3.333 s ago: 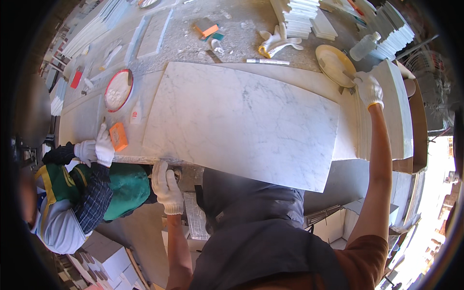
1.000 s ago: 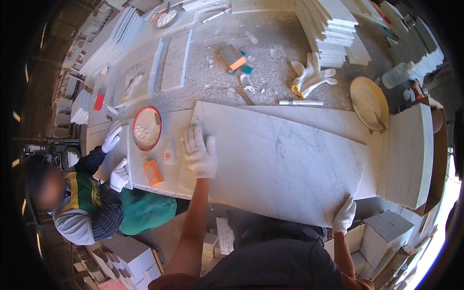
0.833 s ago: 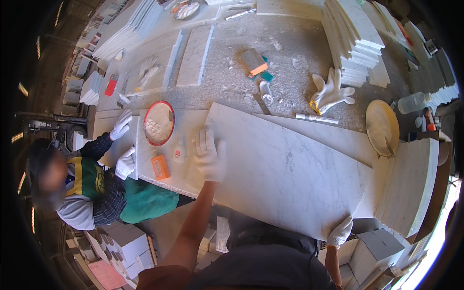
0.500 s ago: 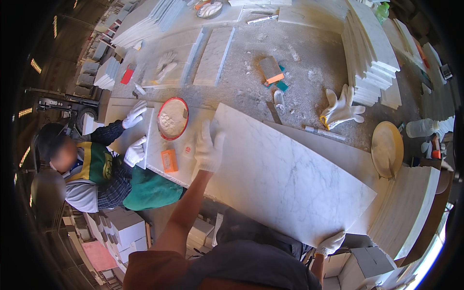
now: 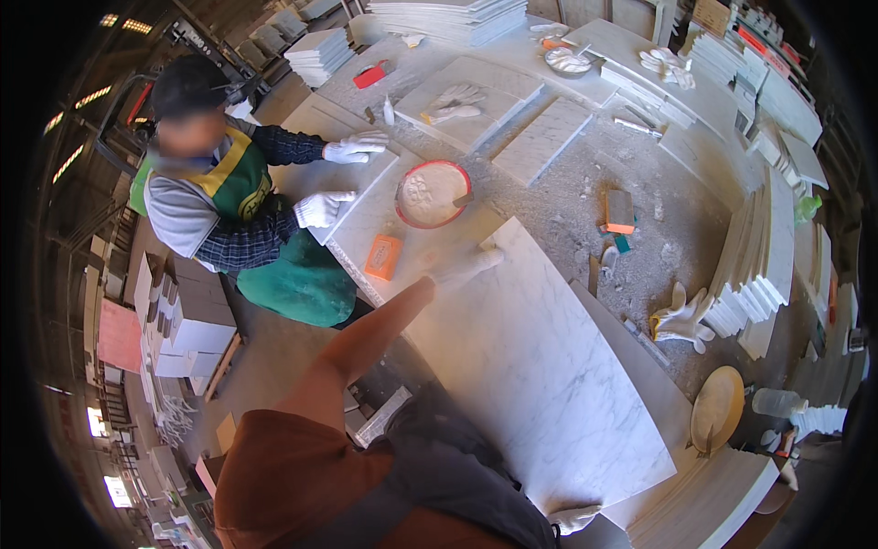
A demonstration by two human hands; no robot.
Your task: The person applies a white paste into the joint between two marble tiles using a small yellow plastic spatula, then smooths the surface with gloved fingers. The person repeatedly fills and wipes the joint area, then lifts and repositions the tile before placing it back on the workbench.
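Note:
A large white marble slab with grey veins lies in front of me on the bench. My left hand, in a white glove and somewhat blurred, lies across the slab's left end with its fingers stretched out. Low at the slab's near right edge, my gloved right hand holds that edge; its fingers are partly hidden. An orange block and a red-rimmed bowl of white powder are near my left hand.
At the left sits a co-worker, whose gloved hands rest by another slab. Stacked slabs stand at right. A yellow bowl, an empty glove and an orange-sided block lie on the dusty bench.
My view has swung left, bringing the co-worker more into the picture. My left hand has turned from pointing away to reaching rightward across the slab's end. The right hand stays at the edge.

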